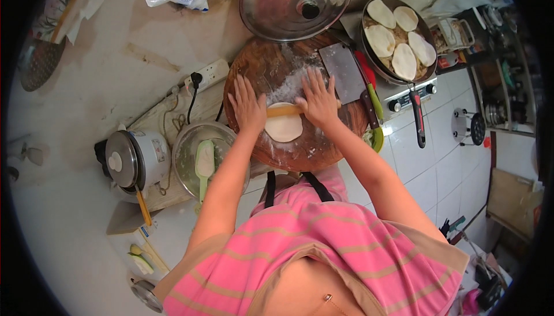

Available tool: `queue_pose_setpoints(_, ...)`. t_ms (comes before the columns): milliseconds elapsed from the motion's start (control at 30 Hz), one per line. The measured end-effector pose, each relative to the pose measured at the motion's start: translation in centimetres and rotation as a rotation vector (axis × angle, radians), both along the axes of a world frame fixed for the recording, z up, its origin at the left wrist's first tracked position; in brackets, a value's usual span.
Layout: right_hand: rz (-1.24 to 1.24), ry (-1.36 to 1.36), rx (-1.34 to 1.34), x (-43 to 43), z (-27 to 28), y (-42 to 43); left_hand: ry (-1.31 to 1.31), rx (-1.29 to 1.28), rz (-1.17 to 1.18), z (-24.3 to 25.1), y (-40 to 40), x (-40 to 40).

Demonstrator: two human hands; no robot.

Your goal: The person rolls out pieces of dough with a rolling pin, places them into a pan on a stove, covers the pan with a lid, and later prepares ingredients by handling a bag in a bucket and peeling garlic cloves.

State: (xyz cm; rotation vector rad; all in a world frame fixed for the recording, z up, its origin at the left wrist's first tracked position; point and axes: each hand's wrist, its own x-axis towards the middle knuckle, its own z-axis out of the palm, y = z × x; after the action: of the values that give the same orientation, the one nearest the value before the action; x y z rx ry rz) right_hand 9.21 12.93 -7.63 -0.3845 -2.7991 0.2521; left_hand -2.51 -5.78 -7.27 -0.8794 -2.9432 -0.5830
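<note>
A flat round of dough [283, 129] lies on a floured round wooden board [277, 158]. Across its upper part lies a wooden rolling pin [283, 111]. My left hand [248, 105] rests on the pin's left end, its fingers extended. Over the right part of the pin is my right hand [318, 99], palm down with the fingers spread; the pin's tip shows just beyond it. The palms hide both contact areas. Loose flour [292, 84] is scattered above the dough. A cleaver [343, 71] lies flat on the board, right of my right hand.
A frying pan [422, 78] with several dough pieces sits on a cooktop at the upper right. A metal lid [296, 30] stands behind the board. To the left are a metal bowl [184, 177] with a green scoop [204, 160], a rice cooker [153, 156] and a power strip [214, 73].
</note>
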Motion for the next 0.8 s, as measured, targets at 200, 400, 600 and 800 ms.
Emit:
queue_pose_setpoints(200, 0.19, -0.158, -0.145, 11.8, 1.5, -3.6, -0.12, 0.07, -0.239, -0.3, -7.9, 12.2)
queue_pose_setpoints(400, 0.069, -0.077, -0.008, 1.6, 1.1, -0.6, 0.051, -0.024, 0.017, -1.0, -0.5, 0.3)
queue_pose_setpoints(600, -0.041, 0.024, 0.021, -2.5, -0.6, 0.6, 0.093, -0.017, 0.139, -1.0, 2.0, -4.0)
queue_pose_setpoints(800, 0.11, -0.172, -0.169, 10.2, 1.2, -3.6, -0.129, 0.109, -0.142, -0.3, -5.8, 8.8)
